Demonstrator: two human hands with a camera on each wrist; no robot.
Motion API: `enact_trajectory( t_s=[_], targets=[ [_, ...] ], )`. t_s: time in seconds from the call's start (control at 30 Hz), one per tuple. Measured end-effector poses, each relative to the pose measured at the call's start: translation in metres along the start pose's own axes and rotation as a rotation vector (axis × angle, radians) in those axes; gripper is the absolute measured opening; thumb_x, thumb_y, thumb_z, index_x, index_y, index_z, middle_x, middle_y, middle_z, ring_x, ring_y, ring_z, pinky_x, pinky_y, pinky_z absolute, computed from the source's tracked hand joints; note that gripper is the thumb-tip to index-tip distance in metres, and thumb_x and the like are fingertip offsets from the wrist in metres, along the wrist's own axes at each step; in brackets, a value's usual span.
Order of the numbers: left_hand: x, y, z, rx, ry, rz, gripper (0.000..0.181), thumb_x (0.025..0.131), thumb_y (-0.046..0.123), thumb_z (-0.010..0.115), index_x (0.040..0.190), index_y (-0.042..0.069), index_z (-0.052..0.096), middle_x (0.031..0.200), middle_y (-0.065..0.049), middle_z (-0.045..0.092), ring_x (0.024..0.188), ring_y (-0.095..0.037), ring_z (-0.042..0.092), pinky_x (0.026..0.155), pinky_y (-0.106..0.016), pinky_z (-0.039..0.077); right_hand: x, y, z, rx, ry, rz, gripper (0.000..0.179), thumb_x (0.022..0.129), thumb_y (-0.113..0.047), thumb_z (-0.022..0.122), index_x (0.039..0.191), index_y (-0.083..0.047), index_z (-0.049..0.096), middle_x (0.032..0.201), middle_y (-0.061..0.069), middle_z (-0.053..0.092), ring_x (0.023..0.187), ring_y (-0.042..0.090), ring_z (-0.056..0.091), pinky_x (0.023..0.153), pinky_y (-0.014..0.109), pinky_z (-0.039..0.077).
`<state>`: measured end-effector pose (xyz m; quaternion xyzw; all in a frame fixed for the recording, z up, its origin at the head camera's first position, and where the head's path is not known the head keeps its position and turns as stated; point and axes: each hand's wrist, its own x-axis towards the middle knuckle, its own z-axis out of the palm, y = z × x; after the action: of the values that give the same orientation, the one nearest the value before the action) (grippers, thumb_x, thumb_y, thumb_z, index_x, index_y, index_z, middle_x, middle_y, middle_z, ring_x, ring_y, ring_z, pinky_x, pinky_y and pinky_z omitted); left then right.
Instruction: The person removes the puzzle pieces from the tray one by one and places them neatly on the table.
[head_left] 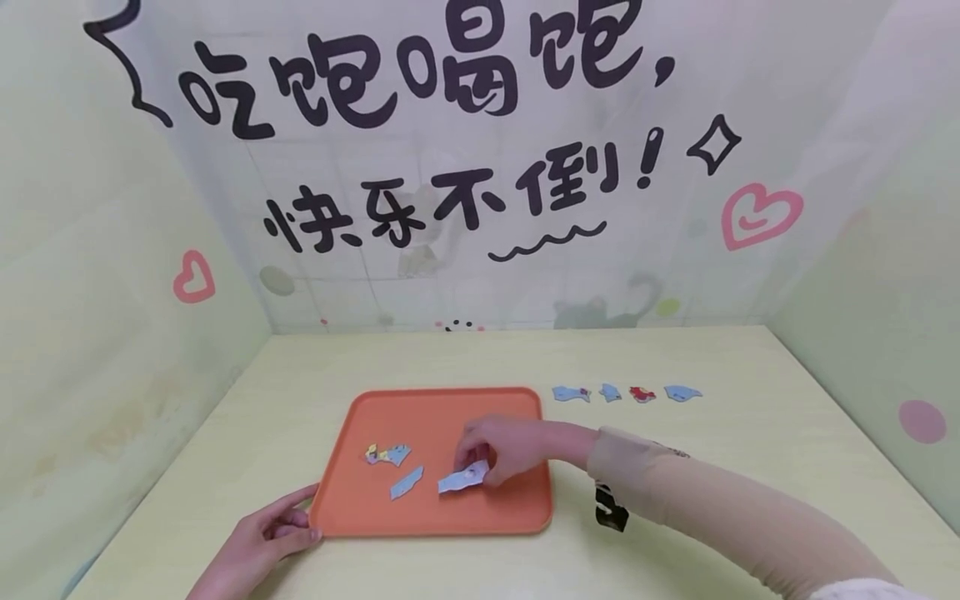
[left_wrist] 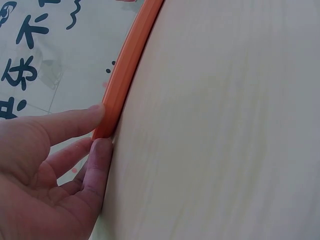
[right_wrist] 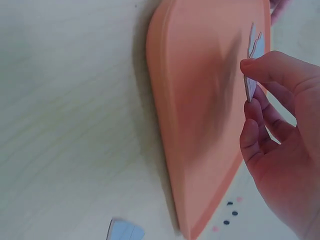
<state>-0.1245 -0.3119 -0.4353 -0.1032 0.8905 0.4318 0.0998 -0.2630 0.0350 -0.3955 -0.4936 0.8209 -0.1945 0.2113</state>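
Note:
Inside an orange tray, a light blue jigsaw piece is tilted up in my right hand. The thumb and fingertips pinch this piece by its edge, as the right wrist view shows. To its left on the tray lie a plain pale blue piece and a blue piece with a yellow figure. My left hand holds the tray's near left corner, a finger on one side and the thumb on the other.
Beyond the tray's right edge, several jigsaw pieces lie in a row on the pale wooden table; one is red, the others blue. A printed wall closes off the back, with side walls left and right. Something black shows beneath the right sleeve.

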Motion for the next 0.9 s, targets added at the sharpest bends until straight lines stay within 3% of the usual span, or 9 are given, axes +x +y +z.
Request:
enact_trajectory(
  t_s=[0.33, 0.57, 0.9],
  targets=[
    [0.003, -0.005, 0.002, 0.003, 0.012, -0.040, 0.074, 0.085, 0.023, 0.078, 0.147, 0.003, 0.045, 0.099, -0.002, 0.065, 0.079, -0.006, 0.054, 0.069, -0.019, 0.048, -0.036, 0.026, -0.015, 0.060, 0.138, 0.083, 0.030, 0.085, -0.010, 0.073, 0.113, -0.022, 0.072, 0.102, -0.012, 0.063, 0.089, 0.005, 0.056, 0.078, 0.021, 0.050],
    [0.003, -0.007, 0.006, -0.027, 0.003, -0.072, 0.076, 0.085, 0.022, 0.078, 0.148, 0.001, 0.042, 0.101, -0.003, 0.065, 0.081, -0.009, 0.056, 0.070, -0.020, 0.048, -0.066, 0.042, -0.029, 0.069, 0.287, 0.056, 0.033, 0.083, -0.007, 0.070, 0.111, -0.025, 0.072, 0.097, -0.007, 0.063, 0.090, 0.017, 0.060, 0.079, 0.035, 0.052],
    [0.006, -0.002, 0.004, -0.004, 0.014, -0.053, 0.075, 0.085, 0.023, 0.078, 0.148, 0.004, 0.043, 0.099, -0.001, 0.065, 0.080, -0.008, 0.055, 0.069, -0.020, 0.049, -0.107, 0.068, -0.039, 0.085, 0.427, 0.122, 0.031, 0.085, -0.011, 0.073, 0.113, -0.024, 0.072, 0.097, -0.006, 0.064, 0.088, 0.026, 0.060, 0.074, 0.031, 0.050]
  ],
)
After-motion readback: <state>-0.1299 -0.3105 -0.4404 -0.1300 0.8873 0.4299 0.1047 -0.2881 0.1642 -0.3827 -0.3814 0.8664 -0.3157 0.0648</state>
